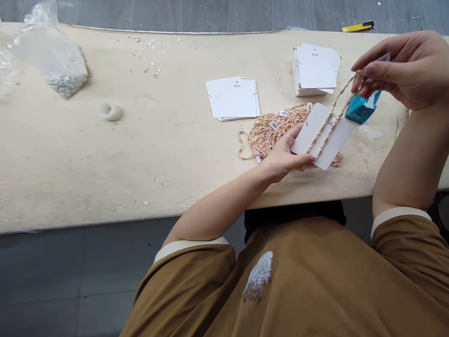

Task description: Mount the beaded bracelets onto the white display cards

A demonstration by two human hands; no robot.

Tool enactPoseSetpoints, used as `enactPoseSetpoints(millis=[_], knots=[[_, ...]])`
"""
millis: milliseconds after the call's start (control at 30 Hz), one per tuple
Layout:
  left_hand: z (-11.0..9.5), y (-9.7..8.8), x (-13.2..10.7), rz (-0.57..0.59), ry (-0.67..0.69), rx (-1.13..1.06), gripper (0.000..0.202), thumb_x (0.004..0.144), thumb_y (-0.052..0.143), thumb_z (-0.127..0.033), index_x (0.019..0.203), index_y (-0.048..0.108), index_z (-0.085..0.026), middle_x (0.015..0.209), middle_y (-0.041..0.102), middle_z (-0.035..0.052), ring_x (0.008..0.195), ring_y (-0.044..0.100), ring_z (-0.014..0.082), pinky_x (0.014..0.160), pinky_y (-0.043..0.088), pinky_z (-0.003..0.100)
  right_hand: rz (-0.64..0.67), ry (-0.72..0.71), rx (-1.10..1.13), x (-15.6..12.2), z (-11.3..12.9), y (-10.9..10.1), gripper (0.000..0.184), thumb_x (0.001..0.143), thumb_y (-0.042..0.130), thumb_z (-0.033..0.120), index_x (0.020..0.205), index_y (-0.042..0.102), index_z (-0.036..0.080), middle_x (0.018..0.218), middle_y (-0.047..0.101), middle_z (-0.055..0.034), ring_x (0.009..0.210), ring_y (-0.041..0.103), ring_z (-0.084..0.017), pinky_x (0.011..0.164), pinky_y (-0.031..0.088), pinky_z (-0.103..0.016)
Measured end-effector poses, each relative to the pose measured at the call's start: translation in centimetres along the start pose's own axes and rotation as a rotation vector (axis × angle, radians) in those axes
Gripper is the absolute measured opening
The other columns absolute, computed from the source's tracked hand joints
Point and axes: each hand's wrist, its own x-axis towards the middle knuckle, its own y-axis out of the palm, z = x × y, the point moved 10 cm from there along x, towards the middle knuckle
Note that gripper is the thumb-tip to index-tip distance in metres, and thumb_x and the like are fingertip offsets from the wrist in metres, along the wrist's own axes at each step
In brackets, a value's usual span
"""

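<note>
Beige desk (140, 140), head view: the left hand (284, 157) steadies a white card (324, 135), fingers closed on its left edge. The right hand (403, 70), raised, pinches the end of a beaded chain (336, 110) that runs down across the card. A blue tape dispenser (361, 108) sits just beneath. Advisable: keep the chain taut, strands parallel, card held still.

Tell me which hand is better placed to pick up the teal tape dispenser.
Right, probably. The right hand is just above the teal tape dispenser, pinching the bead chain; the left hand lies farther off, holding the white card on the table.
</note>
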Motion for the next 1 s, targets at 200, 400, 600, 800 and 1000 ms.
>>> enactPoseSetpoints(millis=[200,400,600,800,1000], knots=[[0.3,-0.4,-0.2,-0.045,-0.025,0.054,0.111,0.044,0.099,-0.050,0.140,0.049,-0.024,0.149,0.057,0.0125,0.135,0.057,0.0311,0.109,0.056,0.041,0.055,0.089,0.208,-2.1,-0.9,2.0,0.032,0.072,0.092,0.031,0.090,0.073,0.013,0.072,0.072,-0.0076,0.065,0.070,-0.016,0.059,0.057,-0.023],[0.5,-0.1,-0.3,-0.025,-0.038,0.025,0.112,0.044,0.101,-0.047,0.142,0.050,-0.024,0.150,0.058,0.0111,0.138,0.056,0.0306,0.112,0.056,0.041,0.074,0.082,0.212,-2.7,-1.4,2.9,0.031,0.077,0.088,0.038,0.090,0.070,0.016,0.077,0.073,-0.0061,0.069,0.069,-0.016,0.062,0.051,-0.026],[0.3,-0.1,-0.4,-0.028,-0.031,0.035,0.115,0.045,0.100,-0.048,0.144,0.048,-0.023,0.155,0.053,0.0123,0.143,0.053,0.0319,0.117,0.054,0.042,0.049,-0.072,0.281,-2.4,-0.6,2.2,0.007,0.087,0.074,0.024,0.092,0.075,0.018,0.077,0.068,-0.0053,0.073,0.069,-0.020,0.068,0.049,-0.033],[0.6,-0.4,-0.5,-0.041,-0.052,0.081,0.116,0.045,0.099,-0.050,0.145,0.046,-0.023,0.153,0.054,0.0135,0.138,0.056,0.0329,0.109,0.059,0.042,-0.025,-0.152,0.259,-2.1,-0.6,1.2,0.017,0.075,0.085,0.017,0.089,0.076,0.018,0.076,0.066,-0.0036,0.075,0.071,-0.022,0.071,0.052,-0.037],[0.5,-0.1,-0.5,-0.031,-0.041,0.084,0.113,0.045,0.099,-0.052,0.142,0.048,-0.022,0.152,0.055,0.0135,0.142,0.053,0.0347,0.116,0.054,0.046,-0.253,-0.184,0.084,-1.9,-1.8,-1.4,0.013,0.077,0.082,0.016,0.085,0.075,0.024,0.069,0.062,-0.0007,0.065,0.064,-0.016,0.065,0.047,-0.034]])
